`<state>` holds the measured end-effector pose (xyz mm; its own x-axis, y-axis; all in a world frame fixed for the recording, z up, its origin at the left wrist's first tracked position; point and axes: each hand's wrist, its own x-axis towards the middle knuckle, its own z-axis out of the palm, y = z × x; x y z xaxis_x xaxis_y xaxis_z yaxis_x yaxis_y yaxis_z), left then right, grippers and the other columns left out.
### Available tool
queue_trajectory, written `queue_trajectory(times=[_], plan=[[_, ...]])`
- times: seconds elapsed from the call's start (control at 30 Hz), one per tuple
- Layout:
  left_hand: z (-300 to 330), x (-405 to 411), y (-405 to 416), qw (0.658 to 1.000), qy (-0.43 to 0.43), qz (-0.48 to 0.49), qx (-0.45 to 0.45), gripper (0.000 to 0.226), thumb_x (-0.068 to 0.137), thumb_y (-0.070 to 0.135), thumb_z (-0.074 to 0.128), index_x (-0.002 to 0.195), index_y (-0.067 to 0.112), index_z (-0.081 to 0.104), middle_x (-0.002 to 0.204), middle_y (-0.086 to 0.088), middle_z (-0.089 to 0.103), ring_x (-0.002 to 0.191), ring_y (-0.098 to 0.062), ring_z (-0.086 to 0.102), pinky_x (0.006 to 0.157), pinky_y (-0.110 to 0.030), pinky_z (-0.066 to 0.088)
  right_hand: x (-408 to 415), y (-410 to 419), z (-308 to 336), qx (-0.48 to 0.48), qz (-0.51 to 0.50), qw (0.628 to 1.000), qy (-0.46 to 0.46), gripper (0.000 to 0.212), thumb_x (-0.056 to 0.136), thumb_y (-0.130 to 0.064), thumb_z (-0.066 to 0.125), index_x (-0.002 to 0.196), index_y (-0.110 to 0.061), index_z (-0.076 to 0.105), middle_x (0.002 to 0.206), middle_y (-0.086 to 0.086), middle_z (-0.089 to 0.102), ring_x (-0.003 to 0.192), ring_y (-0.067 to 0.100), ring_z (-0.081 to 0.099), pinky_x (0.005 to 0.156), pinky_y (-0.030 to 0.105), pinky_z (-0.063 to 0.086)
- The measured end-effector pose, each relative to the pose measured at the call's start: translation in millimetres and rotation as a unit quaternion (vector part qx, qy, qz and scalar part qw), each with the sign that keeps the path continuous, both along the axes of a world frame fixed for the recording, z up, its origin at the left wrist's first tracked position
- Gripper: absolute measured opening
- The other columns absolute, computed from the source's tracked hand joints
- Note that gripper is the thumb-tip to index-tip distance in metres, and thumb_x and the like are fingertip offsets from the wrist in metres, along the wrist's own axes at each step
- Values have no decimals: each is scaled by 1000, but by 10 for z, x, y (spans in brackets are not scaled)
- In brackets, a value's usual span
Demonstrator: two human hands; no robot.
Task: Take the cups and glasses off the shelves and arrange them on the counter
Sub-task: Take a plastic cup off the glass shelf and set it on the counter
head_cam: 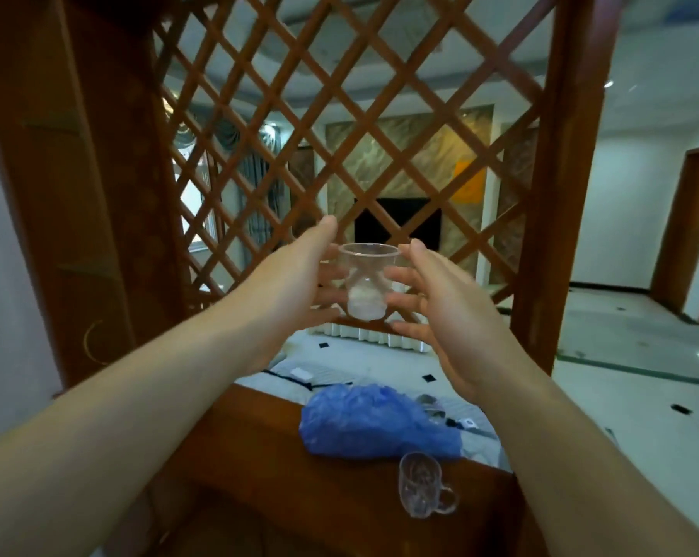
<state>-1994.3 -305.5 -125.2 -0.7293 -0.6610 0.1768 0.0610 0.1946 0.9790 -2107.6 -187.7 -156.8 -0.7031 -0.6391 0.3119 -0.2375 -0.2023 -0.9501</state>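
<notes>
A clear plastic cup (pixel 366 281) with a whitish bottom is held upright in the air in front of the wooden lattice. My left hand (pixel 299 283) presses its left side and my right hand (pixel 432 311) its right side, fingers spread around it. Lower down, a clear glass cup with a handle (pixel 424 490) stands on the brown wooden counter (pixel 259 456), near its right edge.
A crumpled blue plastic bag (pixel 376 424) lies on the counter just behind the handled cup. The wooden lattice screen (pixel 340 114) rises behind the counter between two thick posts. To the left stands a brown wooden cabinet side (pixel 78 195).
</notes>
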Motion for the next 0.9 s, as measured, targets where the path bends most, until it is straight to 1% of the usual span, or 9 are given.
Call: queue_trajectory(times=[0.1, 0.23, 0.37, 0.5, 0.6, 0.67, 0.73, 0.8, 0.9], plan=[[-281, -130, 18, 1000, 7, 9, 29, 45, 105, 55, 41, 121, 22, 66, 120, 1, 73, 109, -18, 69, 101, -40, 51, -160, -84, -284, -10, 2, 1000, -20, 26, 108, -52, 40, 119, -43, 61, 121, -14, 70, 110, 9, 69, 103, 46, 54], [-665, -293, -60, 999, 14, 31, 39, 40, 107, 53, 35, 111, 30, 68, 117, 5, 72, 112, -16, 68, 104, -39, 50, -345, -208, -680, -3, 6, 999, -33, 31, 107, -53, 39, 123, -43, 63, 119, -18, 73, 108, 2, 70, 101, 40, 54], [-1034, -376, -183, 998, 11, 36, 59, 45, 106, 55, 31, 122, 32, 66, 128, 6, 70, 120, -17, 65, 109, -40, 47, -469, -346, -1009, 6, 10, 997, -80, 28, 106, -53, 44, 124, -45, 64, 118, -20, 74, 109, 2, 70, 101, 40, 55], [-1336, -397, -329, 997, 6, 33, 63, 37, 106, 53, 29, 110, 38, 63, 117, 15, 68, 116, -10, 64, 99, -32, 48, -466, -494, -1250, 14, 10, 992, -127, 29, 107, -49, 46, 127, -40, 65, 123, -14, 72, 113, 8, 70, 104, 42, 55], [-1561, -372, -482, 997, 6, 36, 73, 37, 106, 53, 28, 114, 38, 61, 117, 17, 68, 114, -7, 63, 93, -27, 48, -417, -640, -1420, 30, -1, 990, -138, 28, 108, -46, 46, 127, -39, 66, 122, -14, 73, 112, 9, 70, 104, 43, 55], [-1715, -337, -610, 996, -1, 32, 85, 42, 106, 55, 28, 121, 37, 62, 124, 14, 70, 119, -10, 64, 94, -27, 49, -362, -754, -1533, 39, -14, 989, -145, 28, 108, -45, 47, 127, -40, 66, 121, -15, 73, 112, 9, 70, 105, 42, 55], [-1832, -286, -738, 994, -2, 29, 102, 45, 106, 55, 28, 128, 35, 62, 134, 7, 69, 126, -15, 62, 106, -35, 47, -295, -871, -1650, 43, -25, 988, -148, 27, 108, -45, 47, 127, -40, 66, 121, -15, 73, 113, 8, 69, 105, 42, 54], [-1933, -224, -883, 993, -1, 22, 118, 50, 106, 55, 29, 133, 29, 63, 138, 1, 67, 128, -20, 62, 111, -40, 46, -195, -996, -1752, 44, -34, 987, -153, 25, 107, -46, 47, 123, -44, 66, 120, -17, 72, 114, 6, 68, 106, 40, 53], [-2056, -110, -1103, 992, 2, 3, 129, 50, 107, 53, 29, 134, 28, 63, 134, 1, 69, 123, -17, 64, 98, -30, 50, -23, -1165, -1871, 48, -56, 985, -157, 23, 106, -50, 48, 117, -48, 67, 119, -18, 74, 114, 5, 69, 106, 40, 54]])
